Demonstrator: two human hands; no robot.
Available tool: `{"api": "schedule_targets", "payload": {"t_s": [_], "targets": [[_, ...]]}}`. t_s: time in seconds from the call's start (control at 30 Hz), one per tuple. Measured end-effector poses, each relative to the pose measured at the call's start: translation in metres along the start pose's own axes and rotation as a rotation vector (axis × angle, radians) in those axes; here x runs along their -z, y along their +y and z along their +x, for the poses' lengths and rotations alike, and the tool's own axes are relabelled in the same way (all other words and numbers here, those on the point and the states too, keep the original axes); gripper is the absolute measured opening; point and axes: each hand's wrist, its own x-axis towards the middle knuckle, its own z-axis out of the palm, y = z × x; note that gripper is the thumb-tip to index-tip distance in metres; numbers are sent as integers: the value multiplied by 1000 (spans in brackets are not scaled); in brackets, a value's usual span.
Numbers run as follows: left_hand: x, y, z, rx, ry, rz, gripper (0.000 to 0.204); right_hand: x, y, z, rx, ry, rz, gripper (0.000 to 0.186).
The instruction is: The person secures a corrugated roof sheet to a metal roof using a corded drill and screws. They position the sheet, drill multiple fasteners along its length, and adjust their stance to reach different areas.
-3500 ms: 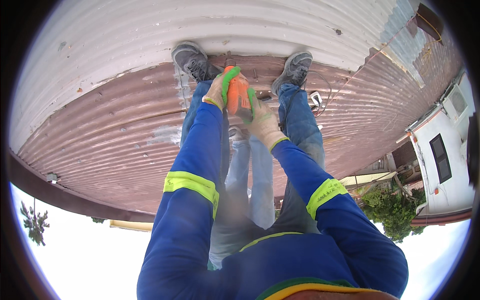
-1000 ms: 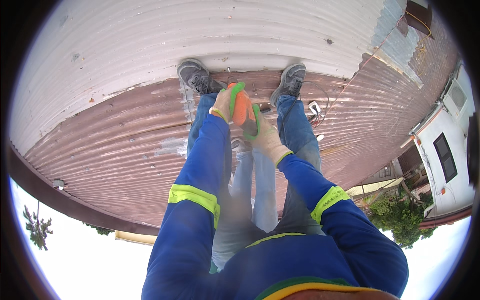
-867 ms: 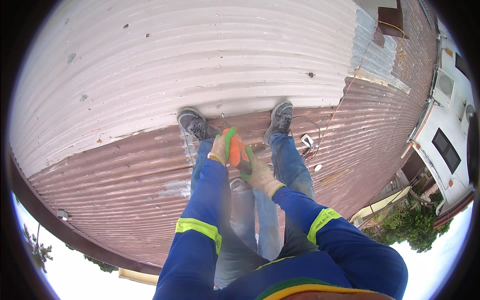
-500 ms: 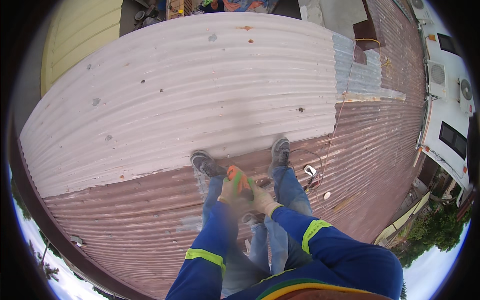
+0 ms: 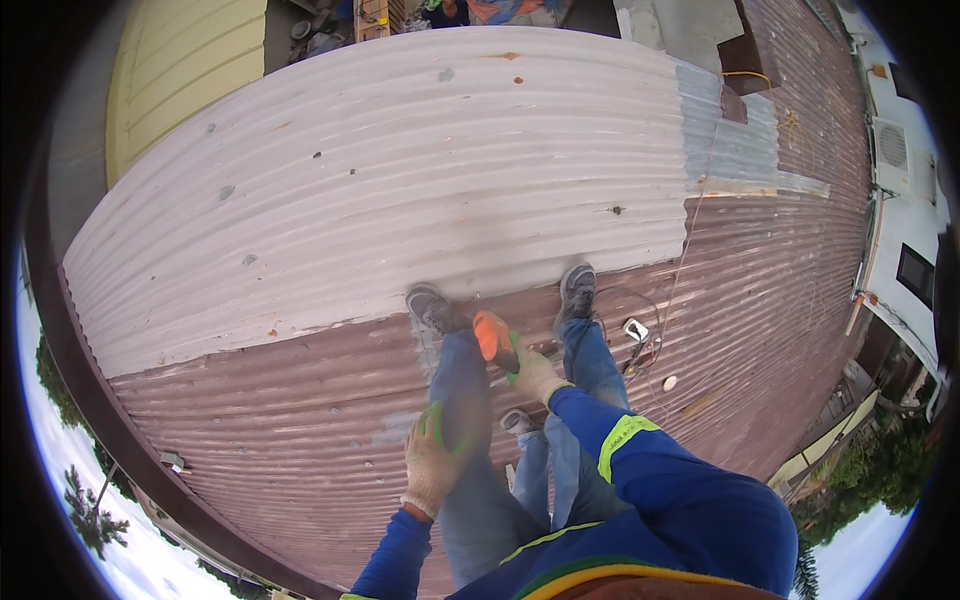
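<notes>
My right hand (image 5: pixel 532 372), in a cream and green glove, is closed on the rear of an orange power drill (image 5: pixel 492 335) held between my shoes, pointing up the frame. My left hand (image 5: pixel 433 460), in a matching glove, is off the drill, over my left thigh, with its fingers slightly bent and apart. A cord runs near my right shoe (image 5: pixel 577 290) to a white socket strip (image 5: pixel 637 330) on the brown corrugated roof (image 5: pixel 200 420). A second pair of jeaned legs (image 5: pixel 540 470) shows between mine.
Pale corrugated sheeting (image 5: pixel 380 200) spans ahead, beside a grey patch (image 5: pixel 715 130) crossed by a thin cord. The roof's dark edge (image 5: pixel 85 370) curves along the left. A white building (image 5: pixel 895 220) stands right; cluttered ground (image 5: pixel 310 30) lies below the far edge.
My left hand has let go of the drill and moved down and back. My right hand still holds it. The view has tilted up, showing more roof and the far edge.
</notes>
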Motion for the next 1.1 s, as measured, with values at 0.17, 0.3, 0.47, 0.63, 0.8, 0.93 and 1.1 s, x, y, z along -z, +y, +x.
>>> {"api": "schedule_targets", "payload": {"t_s": [0.17, 0.3, 0.47, 0.63, 0.8, 0.93, 1.1], "targets": [[-7, -1, 1, 90, -60, 31, 71, 3, -8, 4, -14, -21, -21, 101], [-11, -8, 5, 98, -23, 19, 67, -5, -5, 4, -40, -23, -20, 102], [-12, -10, 1, 132, -63, 6, 66, -12, 3, 2, -35, -9, -11, 105], [-16, -39, 45, 179, -246, -52, 70, -7, -1, 0, -61, -14, 3, 102], [-107, -68, 201, 521, -156, -721, 77, -9, -1, -3, -46, 8, -24, 98], [-196, -68, 263, 624, -289, -1255, 53, -15, 6, -3, -31, 10, -62, 97], [-230, -85, 270, 507, -513, -1574, 40, -16, 6, -4, -16, -15, -38, 100]]}}
